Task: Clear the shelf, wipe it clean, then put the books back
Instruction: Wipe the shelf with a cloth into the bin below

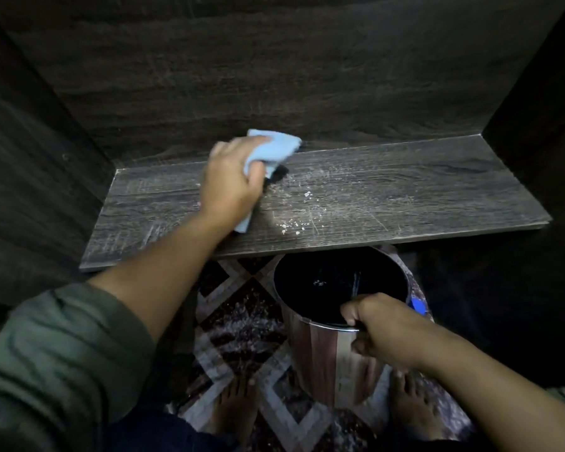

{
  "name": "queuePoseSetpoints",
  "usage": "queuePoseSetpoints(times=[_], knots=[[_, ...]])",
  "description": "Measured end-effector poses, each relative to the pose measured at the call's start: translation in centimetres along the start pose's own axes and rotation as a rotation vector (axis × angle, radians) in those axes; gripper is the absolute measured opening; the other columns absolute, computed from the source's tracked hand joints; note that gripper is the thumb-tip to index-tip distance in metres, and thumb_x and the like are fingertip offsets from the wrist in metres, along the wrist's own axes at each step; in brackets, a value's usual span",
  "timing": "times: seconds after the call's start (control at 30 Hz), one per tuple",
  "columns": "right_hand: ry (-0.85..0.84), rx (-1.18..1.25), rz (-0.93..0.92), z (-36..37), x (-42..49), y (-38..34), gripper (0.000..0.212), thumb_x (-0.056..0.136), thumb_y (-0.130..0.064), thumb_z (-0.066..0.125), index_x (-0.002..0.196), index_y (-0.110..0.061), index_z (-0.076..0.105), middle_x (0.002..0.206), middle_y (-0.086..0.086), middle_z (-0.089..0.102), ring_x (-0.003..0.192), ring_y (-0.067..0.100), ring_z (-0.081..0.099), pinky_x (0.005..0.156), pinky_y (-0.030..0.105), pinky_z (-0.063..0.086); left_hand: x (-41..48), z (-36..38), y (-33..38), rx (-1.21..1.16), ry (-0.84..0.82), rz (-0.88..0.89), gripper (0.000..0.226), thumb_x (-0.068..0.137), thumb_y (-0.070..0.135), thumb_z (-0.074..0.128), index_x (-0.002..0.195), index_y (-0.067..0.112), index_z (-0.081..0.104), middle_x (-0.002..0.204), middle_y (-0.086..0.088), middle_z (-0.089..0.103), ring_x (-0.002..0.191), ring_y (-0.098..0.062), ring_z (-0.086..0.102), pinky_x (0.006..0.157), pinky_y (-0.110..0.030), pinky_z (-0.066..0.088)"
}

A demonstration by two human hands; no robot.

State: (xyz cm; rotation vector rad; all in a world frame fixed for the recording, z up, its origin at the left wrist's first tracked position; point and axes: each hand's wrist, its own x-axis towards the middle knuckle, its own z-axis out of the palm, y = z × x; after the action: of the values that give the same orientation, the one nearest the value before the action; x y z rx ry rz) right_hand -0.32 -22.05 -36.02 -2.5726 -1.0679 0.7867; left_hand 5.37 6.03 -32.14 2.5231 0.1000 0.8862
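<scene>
Closest to me, my green sleeve (46, 353) leads up to my left hand (232, 187), whose fingers clutch a blue cloth (274, 150) pressed on the dark wooden shelf (405, 190) near its back edge, left of middle. White crumbs (294, 225) lie scattered just right of the cloth, toward the front edge. Below that edge my right hand (382, 331) grips the rim of a shiny bin (320, 360) above a patterned rug (242, 321).
</scene>
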Motion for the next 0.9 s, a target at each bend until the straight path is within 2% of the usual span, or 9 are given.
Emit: queuePoseSetpoints(times=[0.07,0.13,0.2,0.3,0.43,0.53,0.7,0.8,0.9], knots=[[0.001,0.0,0.011,0.0,0.0,0.3,0.038,0.078,-0.018,0.068,0.064,-0.029,0.034,0.072,-0.01,0.04,0.075,0.013,0.046,0.063,0.022,0.033,1.3,-0.6,-2.2,0.122,-0.135,-0.015,0.045,0.082,0.02,0.045,0.123,0.019,0.065,0.12,-0.007,0.066,0.103,-0.031,0.055,0.091,-0.032,0.038],[-0.003,-0.002,0.018,0.1,-0.1,0.6,0.037,0.078,-0.018,0.068,0.064,-0.028,0.034,0.072,-0.01,0.04,0.076,0.014,0.048,0.063,0.022,0.032,1.2,-0.3,-3.6,0.241,-0.35,0.018,0.049,0.086,0.037,0.042,0.131,0.03,0.058,0.135,0.0,0.056,0.116,-0.031,0.05,0.098,-0.038,0.038],[-0.001,-0.008,0.018,0.2,-0.2,0.9,0.038,0.077,-0.017,0.067,0.064,-0.029,0.034,0.071,-0.011,0.039,0.077,0.015,0.048,0.063,0.021,0.031,0.4,0.4,-3.8,0.322,-0.468,-0.006,0.052,0.089,0.056,0.032,0.135,0.04,0.051,0.146,0.008,0.043,0.126,-0.029,0.043,0.101,-0.046,0.036],[0.013,0.0,0.022,0.2,-0.4,1.1,0.035,0.077,-0.017,0.067,0.066,-0.028,0.036,0.076,-0.009,0.042,0.078,0.016,0.049,0.064,0.023,0.034,-0.3,1.4,-2.5,0.353,-0.466,-0.033,0.05,0.093,0.063,0.023,0.135,0.049,0.047,0.151,0.014,0.035,0.127,-0.028,0.039,0.1,-0.048,0.033],[0.013,-0.009,0.025,0.0,-0.6,0.9,0.025,0.077,-0.015,0.066,0.079,-0.025,0.043,0.085,-0.004,0.05,0.079,0.02,0.053,0.068,0.03,0.048,-1.0,2.5,-0.2,0.338,-0.504,0.004,0.039,0.099,0.055,0.029,0.133,0.052,0.048,0.151,0.018,0.032,0.118,-0.029,0.037,0.1,-0.048,0.034],[0.017,-0.027,-0.002,0.0,-0.8,0.9,0.03,0.076,-0.015,0.067,0.07,-0.023,0.039,0.075,-0.006,0.045,0.074,0.017,0.049,0.063,0.028,0.042,-1.7,3.1,1.2,0.32,-0.53,0.048,0.037,0.1,0.051,0.032,0.133,0.05,0.049,0.15,0.017,0.033,0.112,-0.028,0.039,0.1,-0.043,0.037],[0.01,-0.038,-0.014,0.3,-0.9,1.1,0.037,0.073,-0.015,0.067,0.061,-0.024,0.034,0.077,-0.006,0.047,0.075,0.018,0.049,0.063,0.029,0.042,-3.4,3.4,3.0,0.16,-0.564,0.167,0.045,0.096,0.053,0.028,0.126,0.042,0.06,0.143,0.009,0.048,0.121,-0.025,0.05,0.105,-0.039,0.03],[0.024,-0.044,-0.028,0.5,-1.1,1.4,0.035,0.07,-0.014,0.066,0.062,-0.023,0.034,0.08,-0.005,0.049,0.076,0.018,0.05,0.065,0.031,0.045,-5.6,2.5,4.9,0.098,-0.538,0.332,0.043,0.097,0.046,0.032,0.12,0.034,0.067,0.132,0.004,0.058,0.116,-0.011,0.052,0.092,-0.024,0.027],[0.021,-0.058,-0.043,0.5,-1.4,1.6,0.035,0.07,-0.014,0.067,0.061,-0.023,0.034,0.084,-0.002,0.053,0.079,0.02,0.053,0.065,0.031,0.045,-7.7,1.4,6.4,-0.019,-0.585,0.37,0.039,0.099,0.043,0.036,0.119,0.03,0.068,0.129,0.005,0.061,0.116,-0.011,0.055,0.094,-0.028,0.035]])
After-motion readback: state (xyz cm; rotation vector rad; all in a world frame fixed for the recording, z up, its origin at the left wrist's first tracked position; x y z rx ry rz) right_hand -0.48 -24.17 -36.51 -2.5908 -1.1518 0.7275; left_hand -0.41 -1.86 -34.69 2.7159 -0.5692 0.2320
